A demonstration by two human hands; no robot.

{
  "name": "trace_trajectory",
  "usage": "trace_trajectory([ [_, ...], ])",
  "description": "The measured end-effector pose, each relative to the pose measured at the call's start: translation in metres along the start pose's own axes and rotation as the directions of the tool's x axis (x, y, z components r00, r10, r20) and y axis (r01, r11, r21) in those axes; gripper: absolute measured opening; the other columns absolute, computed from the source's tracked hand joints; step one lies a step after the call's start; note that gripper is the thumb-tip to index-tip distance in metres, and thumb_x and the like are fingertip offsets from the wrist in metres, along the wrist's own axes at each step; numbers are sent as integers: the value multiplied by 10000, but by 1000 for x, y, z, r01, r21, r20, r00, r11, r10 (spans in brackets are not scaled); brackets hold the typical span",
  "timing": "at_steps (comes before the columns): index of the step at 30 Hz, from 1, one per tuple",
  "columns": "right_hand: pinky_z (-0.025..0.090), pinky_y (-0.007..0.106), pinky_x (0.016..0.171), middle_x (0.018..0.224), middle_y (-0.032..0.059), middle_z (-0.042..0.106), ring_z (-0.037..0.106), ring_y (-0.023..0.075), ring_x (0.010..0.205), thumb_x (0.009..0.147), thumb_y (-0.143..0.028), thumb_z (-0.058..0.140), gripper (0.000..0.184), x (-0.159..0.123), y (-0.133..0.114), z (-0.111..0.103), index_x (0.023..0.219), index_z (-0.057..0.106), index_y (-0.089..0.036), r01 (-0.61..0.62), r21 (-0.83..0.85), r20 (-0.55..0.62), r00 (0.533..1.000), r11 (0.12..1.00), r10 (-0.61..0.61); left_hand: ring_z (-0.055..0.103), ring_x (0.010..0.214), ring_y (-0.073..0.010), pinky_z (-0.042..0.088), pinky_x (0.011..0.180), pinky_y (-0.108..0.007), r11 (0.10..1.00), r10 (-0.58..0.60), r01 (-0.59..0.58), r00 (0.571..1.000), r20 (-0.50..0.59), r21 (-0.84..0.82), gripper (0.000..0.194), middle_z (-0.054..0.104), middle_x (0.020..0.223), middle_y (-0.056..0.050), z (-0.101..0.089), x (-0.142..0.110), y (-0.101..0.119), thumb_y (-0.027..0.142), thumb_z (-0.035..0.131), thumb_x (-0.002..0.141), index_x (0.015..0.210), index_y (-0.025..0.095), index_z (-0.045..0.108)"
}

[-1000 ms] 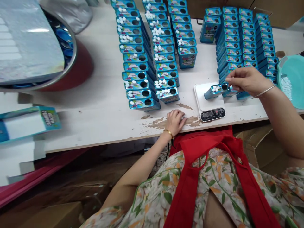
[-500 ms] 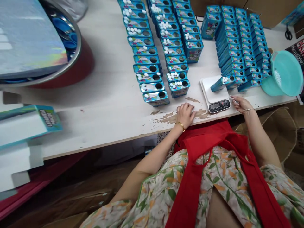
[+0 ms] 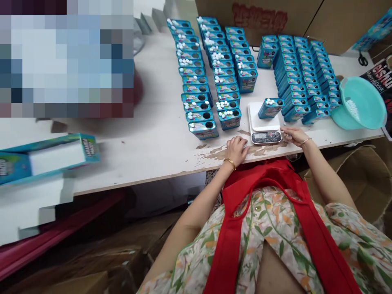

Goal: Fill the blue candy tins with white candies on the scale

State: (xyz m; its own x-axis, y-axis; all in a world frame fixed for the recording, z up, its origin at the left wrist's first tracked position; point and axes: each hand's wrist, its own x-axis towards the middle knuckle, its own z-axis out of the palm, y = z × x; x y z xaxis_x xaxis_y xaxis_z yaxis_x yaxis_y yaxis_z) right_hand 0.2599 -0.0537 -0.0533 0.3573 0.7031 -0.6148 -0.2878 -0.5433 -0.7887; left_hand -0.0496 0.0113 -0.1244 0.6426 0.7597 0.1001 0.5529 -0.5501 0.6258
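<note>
My left hand (image 3: 236,149) rests palm down on the table near its front edge, fingers spread a little, holding nothing. To its right stands a white digital scale (image 3: 254,116) with a dark display panel. A blue candy tin (image 3: 271,109) stands upright on the scale, several white candies lying on its top. My right hand (image 3: 295,136) is at the scale's right front corner, fingers curled round what look like small white candies (image 3: 287,137). Left of the scale, rows of blue tins (image 3: 203,130) carry white candies on top, beside round openings.
More tins (image 3: 296,113) stand in tight rows behind the scale. A turquoise basin (image 3: 366,96) with white candies sits at the right. An open blue display box (image 3: 58,157) lies at the left. Scissors (image 3: 363,59) and a large cardboard box (image 3: 214,10) are at the back.
The view has shifted, so the scale and the right-hand tins appear further left. My right hand is now closer to the scale's corner. My left hand stays on the table.
</note>
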Motion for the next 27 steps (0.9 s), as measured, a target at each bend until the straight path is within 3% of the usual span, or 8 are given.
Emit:
trace_trajectory([
  [3, 178, 122, 333, 590, -32, 507, 338, 17, 409, 772, -252, 801, 229, -2, 7, -10, 887, 642, -134, 16, 97, -36, 999, 995, -13, 567, 1028, -254, 439, 905, -398, 997, 63, -65, 996, -67, -40, 283, 623, 1100, -128, -1, 2, 12, 325, 435, 996, 1154, 163, 605],
  [5, 169, 115, 320, 582, -39, 482, 288, 9, 391, 823, -305, 754, 215, -5, 12, -21, 843, 601, -156, 7, 174, -46, 999, 985, 1, 568, 1046, -246, 446, 911, -385, 981, 189, -191, 979, -77, -18, 324, 631, 1124, -135, 2, 17, 35, 330, 398, 1014, 1210, 159, 591],
  [9, 175, 107, 302, 623, -15, 507, 270, 18, 408, 859, -316, 674, 198, -11, 23, -38, 796, 557, -169, -14, 319, -35, 999, 948, 26, 555, 1147, -265, 415, 921, -397, 880, 439, -452, 891, 116, 146, 337, 600, 1307, -152, 26, 80, 99, 251, 426, 1008, 1301, 159, 563],
  [13, 269, 92, 338, 660, 8, 538, 366, 38, 469, 791, -247, 665, 107, -17, 33, -44, 830, 599, -172, -45, 428, 12, 999, 903, 44, 576, 1142, -279, 403, 907, -405, 849, 360, -450, 876, 322, 276, 347, 620, 1250, -204, 63, 144, 138, 97, 367, 989, 1237, 73, 608],
  [17, 342, 105, 372, 689, 24, 571, 444, 55, 518, 702, -183, 705, 179, -22, 41, -43, 875, 661, -164, -97, 478, 72, 995, 873, 71, 604, 1055, -266, 402, 886, -398, 841, 293, -439, 861, 416, 316, 311, 662, 1090, -194, 79, 161, 140, 83, 387, 980, 1030, 62, 693],
  [21, 260, 116, 343, 706, 8, 587, 377, 21, 463, 669, -187, 788, 266, -27, 39, -37, 913, 695, -139, -136, 494, 116, 989, 859, 91, 605, 981, -221, 391, 823, -355, 830, 374, -495, 835, 404, 255, 268, 674, 1052, -120, 48, 145, 134, 171, 415, 1007, 1053, 141, 677],
  [24, 229, 135, 363, 702, 1, 585, 341, 5, 448, 669, -268, 853, 341, -32, 22, -26, 938, 708, -120, -143, 458, 166, 983, 878, 74, 597, 992, -201, 373, 815, -347, 866, 443, -451, 892, 88, 215, 301, 679, 1085, -86, 1, 137, 130, 236, 357, 1038, 1119, 185, 642],
  [27, 215, 152, 395, 710, 1, 576, 354, -2, 460, 672, -354, 889, 396, -35, -10, -8, 930, 712, -109, -95, 356, 241, 971, 930, 7, 590, 1011, -204, 349, 874, -374, 929, 326, -283, 931, -163, 240, 299, 688, 1082, -72, -41, 142, 121, 297, 368, 1045, 1127, 214, 643],
])
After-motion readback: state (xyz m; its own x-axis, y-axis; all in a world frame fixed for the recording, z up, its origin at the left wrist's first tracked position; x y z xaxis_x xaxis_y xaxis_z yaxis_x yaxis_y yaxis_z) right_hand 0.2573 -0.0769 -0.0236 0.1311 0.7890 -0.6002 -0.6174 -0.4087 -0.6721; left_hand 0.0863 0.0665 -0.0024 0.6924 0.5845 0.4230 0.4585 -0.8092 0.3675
